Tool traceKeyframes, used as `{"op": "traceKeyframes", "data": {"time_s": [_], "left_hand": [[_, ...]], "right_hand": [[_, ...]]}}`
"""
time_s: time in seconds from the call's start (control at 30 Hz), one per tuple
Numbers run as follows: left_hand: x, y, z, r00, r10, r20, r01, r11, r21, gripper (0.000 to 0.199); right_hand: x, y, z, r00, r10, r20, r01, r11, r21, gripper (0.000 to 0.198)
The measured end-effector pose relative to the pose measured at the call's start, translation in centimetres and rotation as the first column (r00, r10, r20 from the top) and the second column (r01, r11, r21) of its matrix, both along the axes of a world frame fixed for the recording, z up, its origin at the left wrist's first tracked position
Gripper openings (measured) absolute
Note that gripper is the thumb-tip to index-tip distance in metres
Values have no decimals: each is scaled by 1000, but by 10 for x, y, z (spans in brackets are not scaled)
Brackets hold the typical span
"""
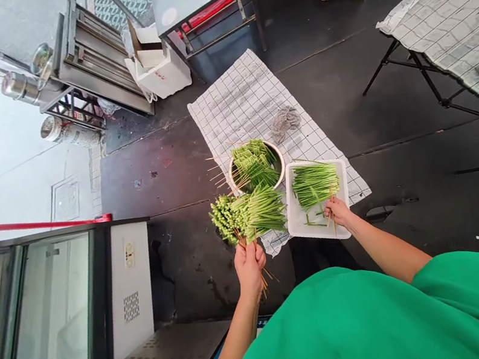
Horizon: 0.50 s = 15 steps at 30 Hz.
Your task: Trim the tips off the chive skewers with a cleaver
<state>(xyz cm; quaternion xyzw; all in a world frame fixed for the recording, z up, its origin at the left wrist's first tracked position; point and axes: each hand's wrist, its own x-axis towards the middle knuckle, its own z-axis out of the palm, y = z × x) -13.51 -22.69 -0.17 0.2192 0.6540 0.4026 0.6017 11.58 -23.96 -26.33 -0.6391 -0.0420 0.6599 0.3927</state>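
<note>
- My left grip (250, 263) is closed around the sticks (265, 282) of a thick bunch of green stalks (249, 211), with the stick ends poking out below it.
- That bunch fans out beyond my left grip, close to the near side of the round tub (281, 163).
- My right grip (337, 212) is pinched on a few thin skewers (331, 220), over the right side of the white tray (296, 219).
- Across the far part of the tray lies a tidy row of stalks (313, 182), side by side; a few loose pieces (315, 224) lie nearer me. I cannot tell whether my skewers run through that row.
- The tub, just left of the tray, is heaped with more skewered stalks (255, 161).
- Under tub and tray spreads a white checked cloth (238, 103); a crumpled grey rag (285, 123) lies on it.
</note>
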Motion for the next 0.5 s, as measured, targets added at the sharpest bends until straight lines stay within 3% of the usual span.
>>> {"op": "traceKeyframes", "data": {"time_s": [0.5], "left_hand": [[17, -22, -8, 998, -22, 51, 23, 1000, -18, 50]], "right_hand": [[8, -6, 93, 998, -44, -37, 48, 993, 109, 55]]}}
